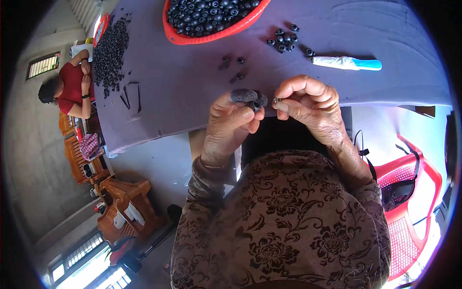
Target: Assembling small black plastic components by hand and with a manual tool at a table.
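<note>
Above the table's near edge, my left hand (224, 126) is closed on a small black hollow part (257, 103), its opening showing near my thumb. A dark, rough-textured sleeve (244, 95) covers the index finger. Just to the right, my right hand (310, 107) pinches a tiny piece (276, 100) between thumb and index finger; its kind is too small to tell. A narrow gap separates the two hands. Past them on the cloth lie a few loose black parts (240, 60) and a small cluster of similar black parts (284, 40).
A red basket (219, 36) full of black parts stands at the far side. A white-wrapped tool with a blue end (344, 63) lies right. At left are a large heap (109, 55), thin dark tools (132, 98) and a seated person (72, 86). A red chair (402, 241) stands right.
</note>
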Demonstrator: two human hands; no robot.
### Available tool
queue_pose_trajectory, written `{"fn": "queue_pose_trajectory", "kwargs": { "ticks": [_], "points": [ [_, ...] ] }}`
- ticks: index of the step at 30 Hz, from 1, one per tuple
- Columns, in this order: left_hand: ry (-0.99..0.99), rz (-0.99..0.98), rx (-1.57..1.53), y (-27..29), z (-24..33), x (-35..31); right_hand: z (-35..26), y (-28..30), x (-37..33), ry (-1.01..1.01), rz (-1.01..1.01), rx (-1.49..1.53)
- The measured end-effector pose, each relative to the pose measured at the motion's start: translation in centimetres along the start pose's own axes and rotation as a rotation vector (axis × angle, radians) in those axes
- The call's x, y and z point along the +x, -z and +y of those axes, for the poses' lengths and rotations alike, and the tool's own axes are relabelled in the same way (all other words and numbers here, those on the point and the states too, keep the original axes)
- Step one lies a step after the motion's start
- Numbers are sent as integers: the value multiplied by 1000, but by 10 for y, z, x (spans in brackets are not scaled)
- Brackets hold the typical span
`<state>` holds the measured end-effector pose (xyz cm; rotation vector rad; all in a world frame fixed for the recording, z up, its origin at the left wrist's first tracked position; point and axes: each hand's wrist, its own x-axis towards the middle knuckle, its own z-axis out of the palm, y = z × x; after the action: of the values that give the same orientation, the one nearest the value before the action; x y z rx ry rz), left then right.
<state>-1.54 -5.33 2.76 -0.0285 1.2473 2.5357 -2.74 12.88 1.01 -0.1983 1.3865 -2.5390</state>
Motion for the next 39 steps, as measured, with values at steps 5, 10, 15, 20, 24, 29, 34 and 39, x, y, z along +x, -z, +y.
{"fn": "queue_pose_trajectory", "kwargs": {
  "ticks": [5,10,15,20,24,29,34,39],
  "points": [
    [63,8,-52,3,-3,0,1,1,-3,31,17,-77],
    [95,-1,-52,3,-4,1,-3,-4,-6,101,-30,-121],
    [105,80,26,-1,-2,-2,-3,-8,-5,196,-57,-342],
    [186,97,42,1,-4,-8,1,-10,-5,311,-86,-561],
    [252,31,5,7,-6,-10,2,-8,-7,297,-124,-612],
    [316,2,-57,14,-14,-23,-7,-9,-12,46,-259,-443],
    [501,-15,-167,17,-27,-34,4,-1,-23,-111,-376,-286],
    [519,-41,-263,31,-49,-47,4,-6,-22,-314,-414,-195]
  ]
}}
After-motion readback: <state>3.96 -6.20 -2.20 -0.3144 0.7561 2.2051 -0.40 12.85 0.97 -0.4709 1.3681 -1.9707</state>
